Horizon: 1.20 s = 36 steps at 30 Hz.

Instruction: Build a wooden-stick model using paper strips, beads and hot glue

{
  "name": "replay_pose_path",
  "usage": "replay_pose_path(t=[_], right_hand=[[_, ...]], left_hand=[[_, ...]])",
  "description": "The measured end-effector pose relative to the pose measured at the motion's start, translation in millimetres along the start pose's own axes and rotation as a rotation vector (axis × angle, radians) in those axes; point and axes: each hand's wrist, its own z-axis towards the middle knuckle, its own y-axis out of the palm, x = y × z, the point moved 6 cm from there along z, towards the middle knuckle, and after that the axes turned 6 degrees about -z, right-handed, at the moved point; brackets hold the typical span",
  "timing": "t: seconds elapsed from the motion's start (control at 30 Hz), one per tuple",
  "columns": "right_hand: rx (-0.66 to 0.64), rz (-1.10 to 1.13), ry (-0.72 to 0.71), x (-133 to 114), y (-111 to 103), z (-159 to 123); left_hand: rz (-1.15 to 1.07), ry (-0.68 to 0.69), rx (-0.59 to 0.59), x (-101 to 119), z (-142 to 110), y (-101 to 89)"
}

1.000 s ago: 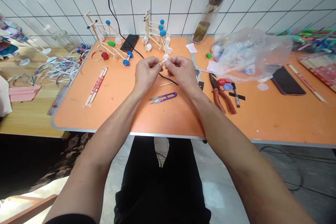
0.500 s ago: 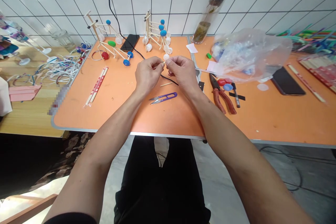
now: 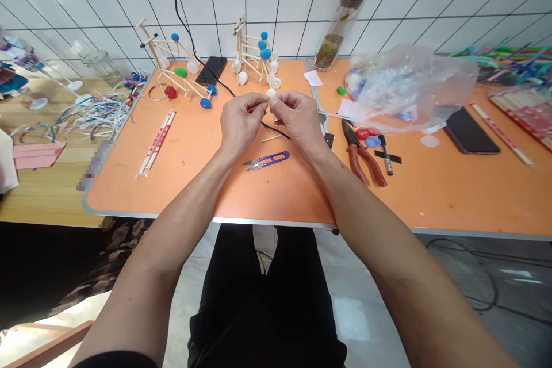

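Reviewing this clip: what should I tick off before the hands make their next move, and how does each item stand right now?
1. Left hand and right hand both in view: ok, fingers pinched, close together.
2. Secure hold on the small piece being worked: cannot tell, the fingers hide it.
3. White ball firmly fixed: cannot tell, it shows just beyond the fingertips, partly covered.
4. Purple snips set down: ok, lying on the orange table.
5. Snips' blades closed: not ok, their tips stand apart.
6. Black cable away from the hands: not ok, it runs behind the left hand and reappears between both.
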Motion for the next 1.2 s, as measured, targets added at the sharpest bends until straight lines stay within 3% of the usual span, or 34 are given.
replay_pose_path(t=[0.57,1.2], right_hand=[[-0.036,0.047,-0.009,3.2,3.7,0.3],[-0.001,0.005,0.034,-1.2,5.0,-3.0]], left_hand=[[-0.074,-0.003,0.049,-5.4,2.9,-5.0],[0.113,0.01,0.077,7.0,-5.0,-5.8]])
